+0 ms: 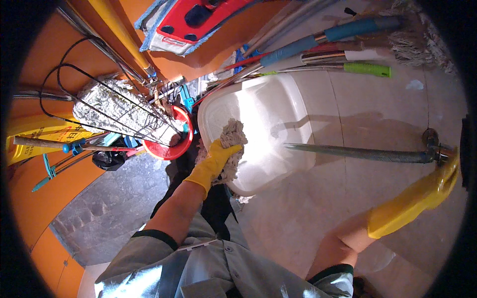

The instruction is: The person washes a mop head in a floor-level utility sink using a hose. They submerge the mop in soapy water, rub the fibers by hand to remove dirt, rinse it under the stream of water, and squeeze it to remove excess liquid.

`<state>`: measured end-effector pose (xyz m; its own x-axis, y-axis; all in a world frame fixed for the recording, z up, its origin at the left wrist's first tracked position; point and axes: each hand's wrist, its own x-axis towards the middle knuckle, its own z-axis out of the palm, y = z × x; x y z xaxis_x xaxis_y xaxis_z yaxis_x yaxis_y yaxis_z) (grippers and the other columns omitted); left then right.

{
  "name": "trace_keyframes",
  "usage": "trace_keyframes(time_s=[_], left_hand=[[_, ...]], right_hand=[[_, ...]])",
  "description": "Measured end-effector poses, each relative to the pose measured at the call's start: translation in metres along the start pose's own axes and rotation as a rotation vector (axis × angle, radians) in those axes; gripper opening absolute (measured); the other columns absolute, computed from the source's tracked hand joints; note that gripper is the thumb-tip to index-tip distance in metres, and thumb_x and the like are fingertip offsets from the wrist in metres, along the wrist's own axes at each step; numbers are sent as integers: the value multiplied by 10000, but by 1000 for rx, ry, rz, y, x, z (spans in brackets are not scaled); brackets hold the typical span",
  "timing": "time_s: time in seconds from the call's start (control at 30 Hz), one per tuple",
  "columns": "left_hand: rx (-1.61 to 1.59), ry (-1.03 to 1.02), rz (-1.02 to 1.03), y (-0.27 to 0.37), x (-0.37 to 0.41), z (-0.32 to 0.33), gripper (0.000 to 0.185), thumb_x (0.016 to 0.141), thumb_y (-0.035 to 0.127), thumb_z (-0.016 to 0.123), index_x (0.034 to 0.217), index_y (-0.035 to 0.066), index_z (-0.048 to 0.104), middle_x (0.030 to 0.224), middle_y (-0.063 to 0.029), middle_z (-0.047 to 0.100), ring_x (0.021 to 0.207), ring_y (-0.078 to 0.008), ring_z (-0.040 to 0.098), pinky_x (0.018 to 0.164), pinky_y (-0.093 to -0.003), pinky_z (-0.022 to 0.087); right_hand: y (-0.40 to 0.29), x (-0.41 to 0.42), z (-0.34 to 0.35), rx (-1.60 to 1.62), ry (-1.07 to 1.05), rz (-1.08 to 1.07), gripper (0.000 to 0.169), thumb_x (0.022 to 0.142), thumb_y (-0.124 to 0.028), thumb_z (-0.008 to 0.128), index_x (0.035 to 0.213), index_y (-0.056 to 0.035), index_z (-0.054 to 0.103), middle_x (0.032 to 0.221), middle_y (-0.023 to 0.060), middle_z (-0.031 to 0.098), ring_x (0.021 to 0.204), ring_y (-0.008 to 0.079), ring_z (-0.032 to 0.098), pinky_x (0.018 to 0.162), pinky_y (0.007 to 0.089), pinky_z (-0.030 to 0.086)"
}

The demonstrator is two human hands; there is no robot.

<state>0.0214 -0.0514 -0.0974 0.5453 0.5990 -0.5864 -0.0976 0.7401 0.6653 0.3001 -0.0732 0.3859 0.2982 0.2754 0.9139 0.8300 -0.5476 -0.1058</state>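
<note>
My left hand (216, 160), in a yellow rubber glove, grips a grey string mop head (234, 149) at the near-left rim of a white basin (298, 164). Some of the mop's strands hang over the basin's edge. My right hand (445, 178), in a matching glove, reaches to a metal tap (443, 154) on the wall at the far right. Its fingers are partly hidden at the picture's rim and seem to be around the tap. From the tap a grey hose (372, 153) runs out over the basin. Glare whitens the basin's middle.
On the left, a red bucket (188, 143) holds a string mop (108, 102) beside a black wire frame (61, 67). A yellow floor sign (22, 145) leans behind. Several handles, one green-gripped (367, 69), lie against the wall. A red flat mop (201, 18) hangs above; grey tiles (111, 208) cover the floor.
</note>
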Motion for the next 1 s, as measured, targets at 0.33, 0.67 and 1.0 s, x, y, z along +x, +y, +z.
trace_keyframes(time_s=[0.33, 0.67, 1.0], left_hand=[[76, -34, -84, 6, -2, 5, 454, 845, 170, 839, 1233, -19, 697, 1074, -95, 753, 941, -192, 712, 843, -332, 581], [125, -41, -107, 24, -10, 14, 412, 899, 174, 783, 1270, 22, 687, 1086, -62, 747, 933, -164, 697, 839, -318, 568], [68, -48, 0, 25, -13, 12, 448, 902, 140, 773, 1310, -6, 656, 1153, -67, 734, 998, -158, 684, 855, -337, 574]], right_hand=[[64, 45, 14, 753, -217, 218, 321, 937, -185, 660, 1109, 79, 722, 1048, 207, 723, 937, 317, 698, 868, 406, 594], [48, -107, 37, 997, 2, 246, 437, 1036, -326, 537, 1280, 24, 630, 1249, 174, 676, 1144, 312, 666, 1044, 420, 525], [6, -395, 83, 704, -1317, 1187, 586, 909, -82, 693, 1477, -98, 552, 1493, 86, 529, 1402, 230, 457, 1129, 359, 387]])
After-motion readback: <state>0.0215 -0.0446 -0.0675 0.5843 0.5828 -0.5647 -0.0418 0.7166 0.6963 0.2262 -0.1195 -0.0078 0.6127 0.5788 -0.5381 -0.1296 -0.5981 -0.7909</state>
